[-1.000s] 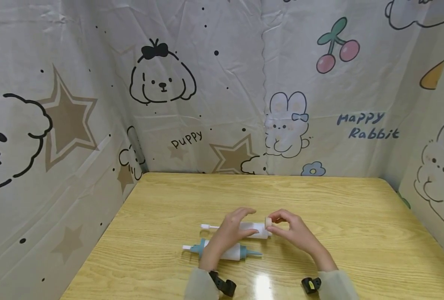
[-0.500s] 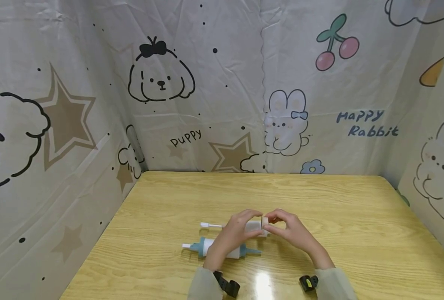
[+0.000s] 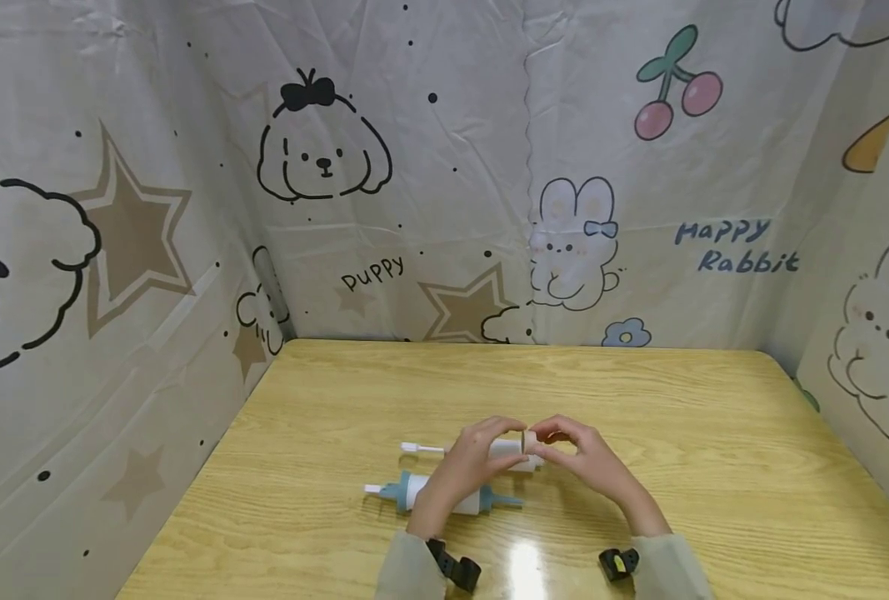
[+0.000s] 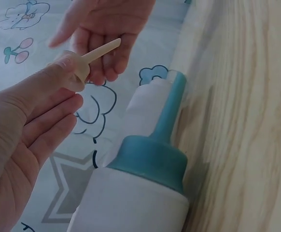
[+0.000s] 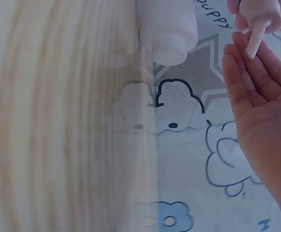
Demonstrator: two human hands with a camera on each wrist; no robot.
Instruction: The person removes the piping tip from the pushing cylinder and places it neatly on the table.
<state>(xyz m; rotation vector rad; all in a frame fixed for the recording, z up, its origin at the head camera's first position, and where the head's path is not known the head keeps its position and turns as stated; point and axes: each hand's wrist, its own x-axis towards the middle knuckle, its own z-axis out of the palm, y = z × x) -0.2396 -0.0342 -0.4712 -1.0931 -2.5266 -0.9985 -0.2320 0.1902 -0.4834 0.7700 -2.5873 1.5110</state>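
Observation:
My left hand (image 4: 15, 130) pinches a pale nozzle cap (image 4: 80, 72) between thumb and fingers, its thin spout pointing toward the right palm. In the right wrist view that spout overlaps the fingers of my right hand (image 5: 271, 96), which lie straight and relaxed; its thumb stands apart from the cap in the left wrist view. In the head view both hands' fingertips are close around the cap. Behind my left hand lies a white tube (image 3: 506, 451) with a slim white rod at its left. A white tube with teal ends (image 3: 459, 498) lies nearer, partly under the left forearm.
The wooden table (image 3: 324, 400) reaches back to a cloth backdrop (image 3: 444, 167) printed with cartoon animals, with more cloth at the left and right sides. Black wrist cameras (image 3: 455, 567) sit at both sleeves. A bright reflection shows near the front of the table.
One second ago the cap was in the right hand's fingertips with the left hand apart. The left hand has moved right to the cap and taken hold; the cap has shifted slightly left.

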